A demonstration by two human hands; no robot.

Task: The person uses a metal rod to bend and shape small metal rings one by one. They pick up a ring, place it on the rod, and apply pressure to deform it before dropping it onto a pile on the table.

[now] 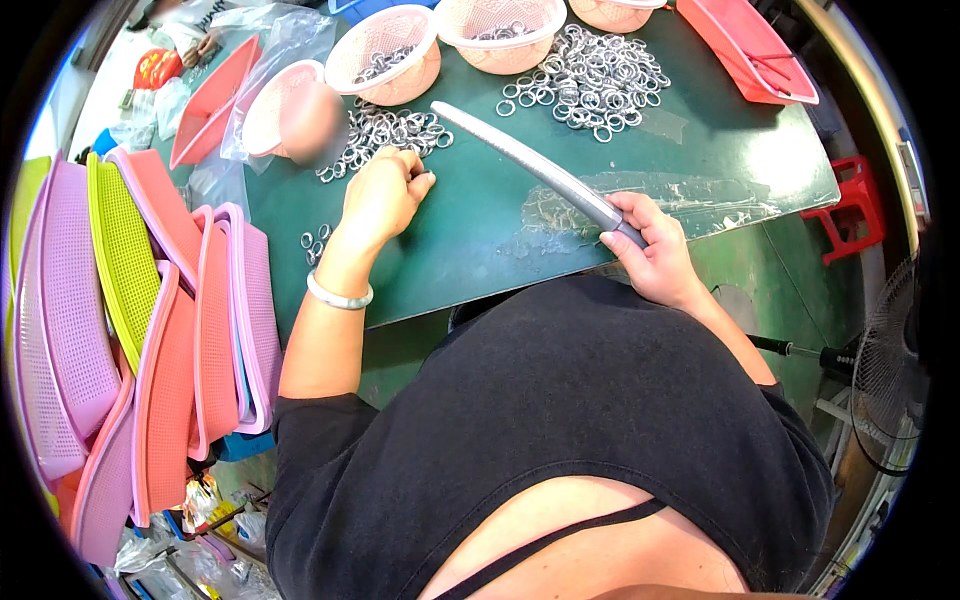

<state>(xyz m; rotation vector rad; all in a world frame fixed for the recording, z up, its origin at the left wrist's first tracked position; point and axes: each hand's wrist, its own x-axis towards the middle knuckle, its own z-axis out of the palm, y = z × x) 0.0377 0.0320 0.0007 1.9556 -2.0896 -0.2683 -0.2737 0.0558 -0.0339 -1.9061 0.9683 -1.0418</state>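
My right hand [650, 248] grips the dark grey handle of a long tapered metal ring mandrel [540, 170], which slants up and left over the table. Its pale tip points toward the baskets, and no ring shows on it. My left hand [382, 195] is closed at the near edge of a pile of silver-coloured rings [395, 135], its thumb and fingers pinched together; what they hold is too small to make out. A bracelet circles that wrist. Farther right lies a bigger ring pile [600, 80]. A few loose rings [316, 243] rest left of my left wrist.
Peach baskets line the far side; one basket [410, 88] and its neighbour [510, 58] hold rings. A red tray [745, 60] sits far right on the green table [470, 220]. Nested plastic baskets [165, 385] crowd the left. A red stool [852, 210] and a fan [885, 370] stand right.
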